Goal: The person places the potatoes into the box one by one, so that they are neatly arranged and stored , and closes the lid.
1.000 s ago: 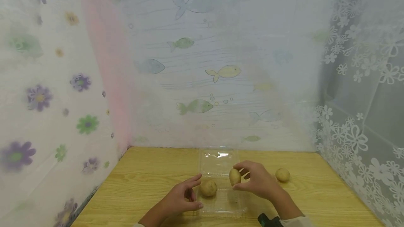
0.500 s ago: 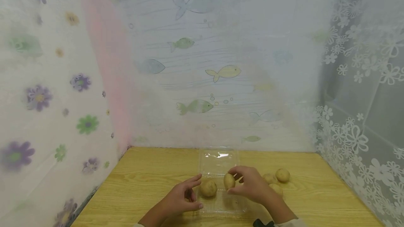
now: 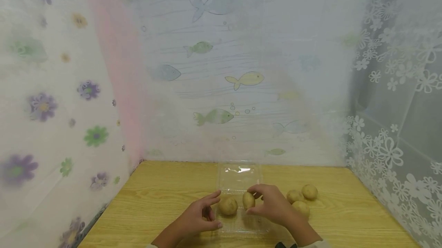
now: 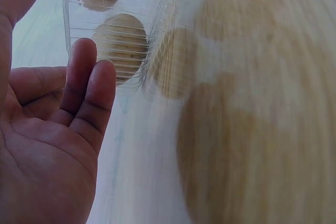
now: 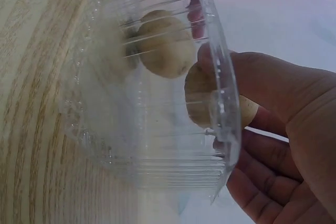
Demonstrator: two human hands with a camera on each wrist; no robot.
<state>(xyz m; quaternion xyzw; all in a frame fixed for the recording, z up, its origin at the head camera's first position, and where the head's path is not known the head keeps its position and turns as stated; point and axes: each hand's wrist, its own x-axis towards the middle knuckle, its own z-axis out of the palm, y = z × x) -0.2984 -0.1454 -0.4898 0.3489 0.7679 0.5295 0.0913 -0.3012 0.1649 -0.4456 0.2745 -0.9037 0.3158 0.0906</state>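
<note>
A clear plastic clamshell container lies with its lid folded back. One round, brownish-yellow potato rests in the left part of its base. My right hand pinches a second potato between thumb and fingers, within the container's right part. In the right wrist view, the held potato shows partly through the ribbed side wall. My left hand is at the container's left end, thumb and fingers spread around that side. In the left wrist view, its fingertips lie close against the wall; whether they touch is unclear.
To the right on the wooden table, three loose potatoes sit close together. Part of a dark object shows beside the right sleeve at the bottom edge. A fish-patterned curtain stands behind the table.
My right hand has moved left and lower with the potato, into the container's right part. Two loose potatoes hidden behind that hand have come into view. The left hand has stayed in place.
</note>
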